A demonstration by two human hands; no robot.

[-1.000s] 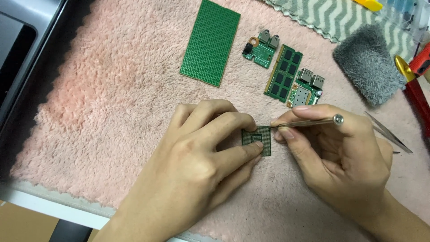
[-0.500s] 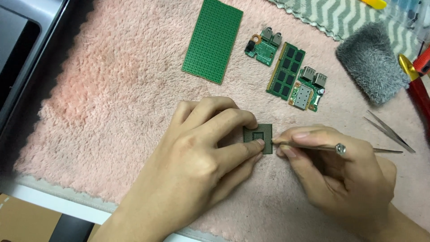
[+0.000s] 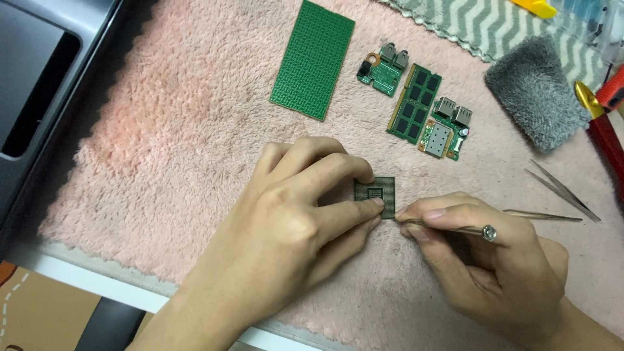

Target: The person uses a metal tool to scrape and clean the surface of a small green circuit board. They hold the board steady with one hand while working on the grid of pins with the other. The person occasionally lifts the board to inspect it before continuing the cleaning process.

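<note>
Clear plastic package (image 3: pixel 595 26) at top right corner, contents unclear

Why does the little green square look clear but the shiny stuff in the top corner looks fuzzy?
In the head view, even, soft light keeps the square chip sharp between the left hand and right hand, which throw only faint shadows on the pink mat; the clear plastic box sits at the frame's edge, cut off and slightly blurred.
</note>
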